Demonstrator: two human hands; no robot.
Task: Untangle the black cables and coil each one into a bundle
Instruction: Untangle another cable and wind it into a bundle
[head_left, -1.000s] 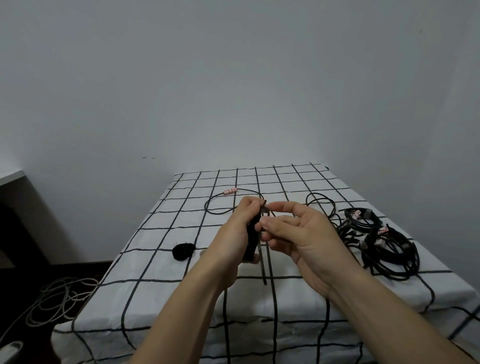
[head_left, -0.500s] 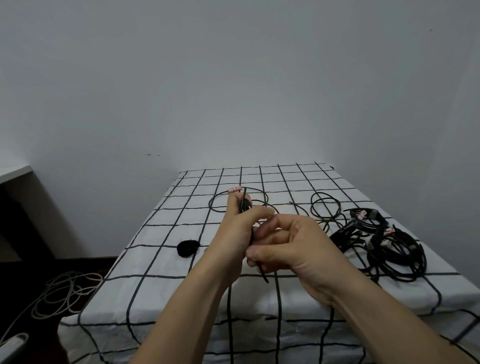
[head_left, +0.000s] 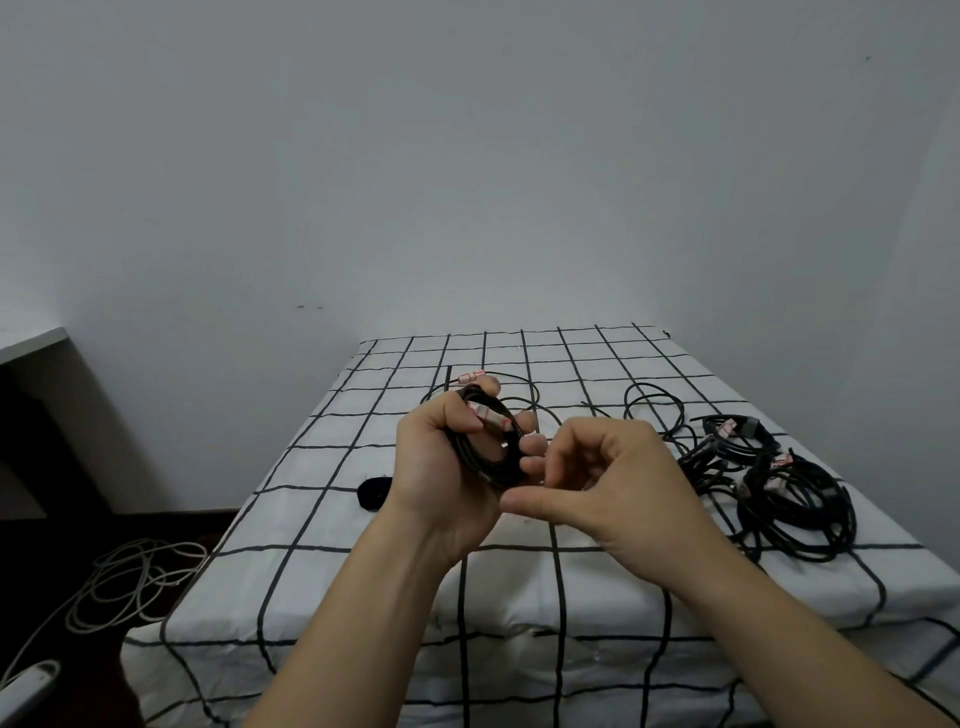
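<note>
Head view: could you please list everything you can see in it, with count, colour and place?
coil: one, black, in left hand
loose loops: count unclear, black, far on cloth
tangle: one pile, black, right on cloth
small object: one, black, left of left hand
cloth: one, white with black grid, centre
floor cables: one heap, white, lower left
wall: grey, behind
left hand: grips coil
right hand: fingers curled, beside coil
</note>
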